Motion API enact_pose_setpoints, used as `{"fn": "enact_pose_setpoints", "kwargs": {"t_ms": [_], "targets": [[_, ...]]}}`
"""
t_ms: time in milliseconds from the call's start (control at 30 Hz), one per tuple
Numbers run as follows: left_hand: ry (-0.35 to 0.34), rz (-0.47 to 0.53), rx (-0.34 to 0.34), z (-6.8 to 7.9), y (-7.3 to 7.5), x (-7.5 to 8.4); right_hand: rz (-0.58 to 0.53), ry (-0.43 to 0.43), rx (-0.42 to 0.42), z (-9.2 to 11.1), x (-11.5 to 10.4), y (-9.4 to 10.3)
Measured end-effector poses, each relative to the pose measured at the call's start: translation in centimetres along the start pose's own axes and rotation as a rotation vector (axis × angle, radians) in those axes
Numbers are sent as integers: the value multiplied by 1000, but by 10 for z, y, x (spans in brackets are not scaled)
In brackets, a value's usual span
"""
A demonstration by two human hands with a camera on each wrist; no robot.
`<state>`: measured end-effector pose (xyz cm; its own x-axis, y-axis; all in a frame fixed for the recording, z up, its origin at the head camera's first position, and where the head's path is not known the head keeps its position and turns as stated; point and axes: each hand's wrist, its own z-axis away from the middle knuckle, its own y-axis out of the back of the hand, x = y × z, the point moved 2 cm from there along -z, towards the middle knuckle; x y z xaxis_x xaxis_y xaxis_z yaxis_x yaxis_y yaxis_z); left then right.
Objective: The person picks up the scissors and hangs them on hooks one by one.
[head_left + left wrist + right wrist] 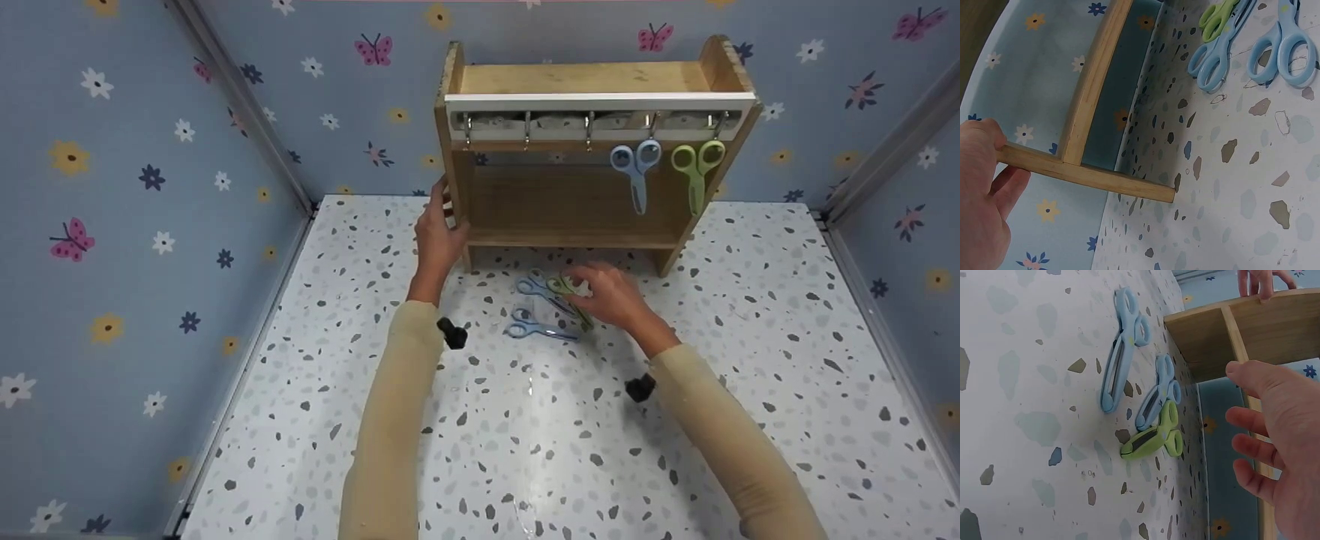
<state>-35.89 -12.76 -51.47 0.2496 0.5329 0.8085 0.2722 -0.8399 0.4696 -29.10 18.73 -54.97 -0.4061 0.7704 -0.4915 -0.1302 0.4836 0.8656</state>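
Observation:
My left hand (pixel 439 238) grips the left side panel of a wooden hook rack (pixel 577 238); in the left wrist view the panel's edge (pixel 1044 160) lies between thumb and fingers. My right hand (pixel 611 295) hovers with parted, slightly bent fingers over green scissors (pixel 1151 440), holding nothing. Those green scissors lie against one pair of blue scissors (pixel 1157 394) on the tabletop. A second blue pair (pixel 1120 354) lies nearer the front. From the rack's hooks hang blue scissors (pixel 637 169) and green scissors (pixel 697 172) on the right.
Several metal hooks line the white rail (pixel 555 129) of the rack; those at left and middle carry nothing. The rack stands at the back of the speckled white table (pixel 480 450). Blue flowered walls (pixel 150 225) enclose the table at the back and sides.

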Motion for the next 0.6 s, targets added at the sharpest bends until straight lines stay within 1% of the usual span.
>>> {"fn": "enact_pose_setpoints", "kwargs": {"t_ms": [167, 333, 467, 600], "targets": [[-4, -5, 3, -1, -1, 0, 11, -28, -66, 0, 0, -5], [-13, -9, 8, -1, -1, 0, 34, -12, -81, 0, -1, -9], [-5, -3, 4, -1, -2, 1, 52, 27, -72, 2, -1, -12], [11, 8, -2, -1, -1, 1, 79, 89, -57, 4, -2, -16]]}}
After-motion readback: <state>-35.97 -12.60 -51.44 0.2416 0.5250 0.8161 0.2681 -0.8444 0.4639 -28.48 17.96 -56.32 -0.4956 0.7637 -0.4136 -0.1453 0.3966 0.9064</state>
